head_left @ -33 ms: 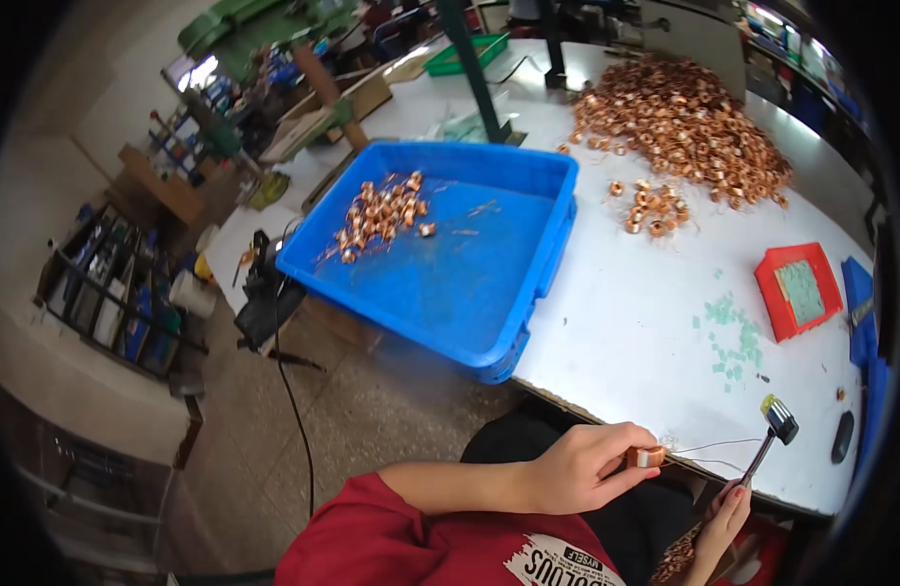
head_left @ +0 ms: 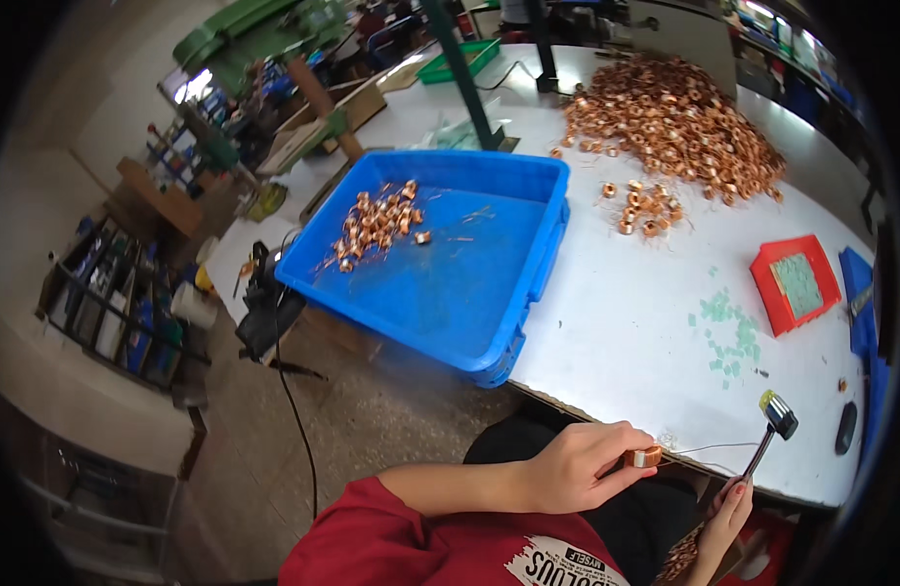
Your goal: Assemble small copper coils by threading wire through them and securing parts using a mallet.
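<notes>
You pinch a copper coil (head_left: 643, 457) between the thumb and fingers of your left hand (head_left: 582, 469), beside the table's front edge; whether it touches that edge, you cannot tell from this view. Its thin wire leads (head_left: 715, 447) run rightward toward your other side. Your right hand (head_left: 728, 518) is closed around the handle of a hammer (head_left: 779, 418), whose head is up, toward the front right corner of the table (head_left: 616, 342). Beyond the hammer, pale green chips (head_left: 729, 334) lie scattered, and a red bin (head_left: 777, 305) near the right edge holds more of them. A dark oval object (head_left: 845, 428) lies near the front right corner. A small cluster of coils (head_left: 649, 210) lies in front of a large coil heap (head_left: 679, 122) toward the far edge. On your left, a blue tray (head_left: 440, 327) juts past the front edge, with loose coils (head_left: 376, 223) gathered toward its left side.
</notes>
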Motion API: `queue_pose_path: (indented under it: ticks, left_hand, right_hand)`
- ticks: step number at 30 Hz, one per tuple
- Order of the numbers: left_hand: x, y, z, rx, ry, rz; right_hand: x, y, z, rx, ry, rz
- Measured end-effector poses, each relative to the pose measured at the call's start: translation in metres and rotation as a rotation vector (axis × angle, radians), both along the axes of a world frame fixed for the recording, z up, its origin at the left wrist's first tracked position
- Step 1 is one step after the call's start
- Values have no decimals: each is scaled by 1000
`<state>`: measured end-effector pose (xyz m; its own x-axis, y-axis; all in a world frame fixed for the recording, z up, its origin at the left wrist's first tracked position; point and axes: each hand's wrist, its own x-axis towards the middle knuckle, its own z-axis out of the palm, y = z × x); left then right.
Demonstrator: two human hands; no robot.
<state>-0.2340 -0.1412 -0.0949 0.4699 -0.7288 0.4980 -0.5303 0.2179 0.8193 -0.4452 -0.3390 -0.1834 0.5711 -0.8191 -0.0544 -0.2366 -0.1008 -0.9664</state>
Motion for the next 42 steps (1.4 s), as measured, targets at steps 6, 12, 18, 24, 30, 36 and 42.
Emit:
queue_pose_path:
  ticks: [6,12,18,24,30,36,42]
  left_hand:
    - [11,-1,13,-88,-637,103]
    - [49,4,38,24,-996,227]
    - [139,19,61,227,-1060,610]
    - [230,87,82,510,-1100,1292]
    - [223,72,78,523,-772,1233]
    - [93,12,32,498,-792,480]
    - [49,-23,-29,457,-498,157]
  right_hand:
    - [-11,5,5,-185,69,-1]
    - [-20,-6,-7,-68,40,72]
    - [-16,-4,-5,-74,32,61]
    - [-22,-11,-14,-142,48,121]
    - [-27,-11,0,-239,157,116]
    - [-3,-2,46,-349,266,-5]
    - [14,-24,63,-825,489,-144]
